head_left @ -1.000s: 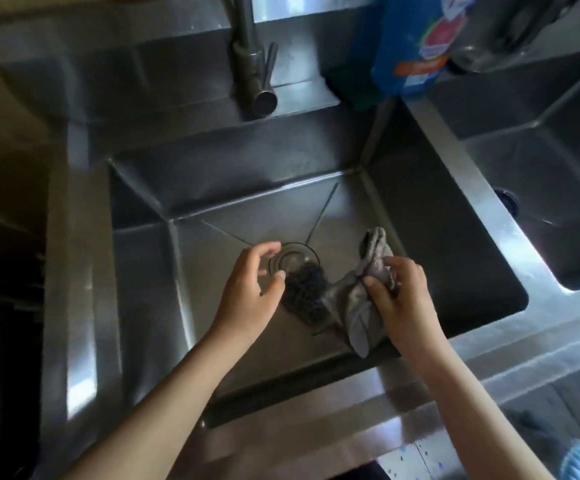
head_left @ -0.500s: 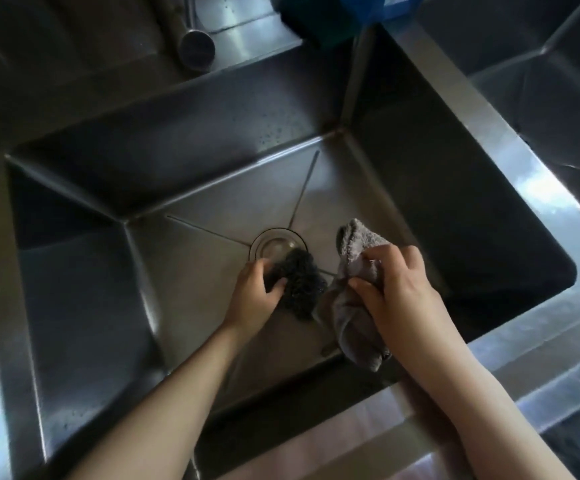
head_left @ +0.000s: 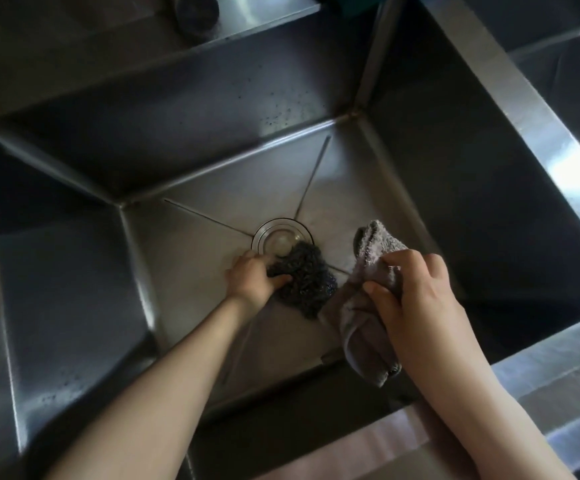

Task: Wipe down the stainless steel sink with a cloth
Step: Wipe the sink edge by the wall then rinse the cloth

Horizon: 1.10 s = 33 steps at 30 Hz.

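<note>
The left hand (head_left: 252,280) pinches a dark, wiry scouring pad (head_left: 304,277) beside the round drain (head_left: 279,237). The right hand (head_left: 416,299) grips a grey terry cloth (head_left: 368,317), bunched and hanging lengthwise, one end pointing up-away, above the brushed steel sink (head_left: 184,244) floor.

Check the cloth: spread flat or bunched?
Bunched. The right hand grips the grey cloth in a crumpled wad, loose folds hanging below.

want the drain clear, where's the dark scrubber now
In the head view the dark scrubber sits centre frame at the near edge of the drain, gripped by the left hand, with the grey cloth to its right.
</note>
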{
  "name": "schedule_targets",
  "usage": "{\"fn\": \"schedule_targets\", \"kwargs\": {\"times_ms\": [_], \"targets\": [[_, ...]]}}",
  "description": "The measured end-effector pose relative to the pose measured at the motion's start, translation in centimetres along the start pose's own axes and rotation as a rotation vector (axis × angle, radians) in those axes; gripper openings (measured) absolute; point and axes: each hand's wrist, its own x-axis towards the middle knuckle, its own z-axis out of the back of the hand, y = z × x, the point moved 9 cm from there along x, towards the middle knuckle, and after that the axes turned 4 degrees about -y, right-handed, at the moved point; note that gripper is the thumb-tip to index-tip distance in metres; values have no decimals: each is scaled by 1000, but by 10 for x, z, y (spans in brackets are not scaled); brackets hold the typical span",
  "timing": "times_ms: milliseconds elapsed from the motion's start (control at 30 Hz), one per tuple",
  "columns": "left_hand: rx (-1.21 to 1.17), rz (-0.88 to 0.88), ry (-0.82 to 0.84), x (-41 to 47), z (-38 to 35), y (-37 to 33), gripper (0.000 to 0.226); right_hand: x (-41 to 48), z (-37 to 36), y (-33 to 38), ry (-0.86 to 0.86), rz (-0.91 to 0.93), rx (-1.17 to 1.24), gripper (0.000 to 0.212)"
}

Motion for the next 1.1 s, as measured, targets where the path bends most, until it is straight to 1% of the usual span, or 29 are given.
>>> {"fn": "schedule_targets", "kwargs": {"times_ms": [67, 167, 300, 367, 467, 567, 733, 800, 900, 1000, 1100], "targets": [[-95, 7, -24, -1, 5, 0, 35, -1, 1, 2, 6, 4, 8, 33], [-306, 18, -27, -1, 12, 4, 23, -2, 5, 8, -13, 31, 19, 33], [-625, 99, -60, 2, 27, 18, 20, 1, 4, 17, -4, 56, 24, 33], [-763, 149, -138, 5, 39, 29, 20, 2, 4, 22, -9, 82, 18, 34], [-860, 221, -310, 12, 62, 50, 17, 0, 6, 33, -53, 143, 36, 33], [-873, 309, -458, 19, 81, 71, 18, 0, 7, 42, -80, 191, 56, 32], [-837, 458, -561, 27, 82, 95, 27, 3, 0, 50, -47, 219, 30, 34], [-833, 498, -566, 30, 77, 99, 28, 3, -3, 51, -22, 211, 18, 36], [-765, 537, -546, 33, 70, 103, 29, 3, -6, 51, -12, 213, 6, 36], [-756, 518, -529, 33, 68, 105, 26, 4, -7, 50, -16, 212, 2, 35], [-735, 463, -500, 32, 74, 104, 20, 6, -6, 52, -31, 238, 2, 34]]}}
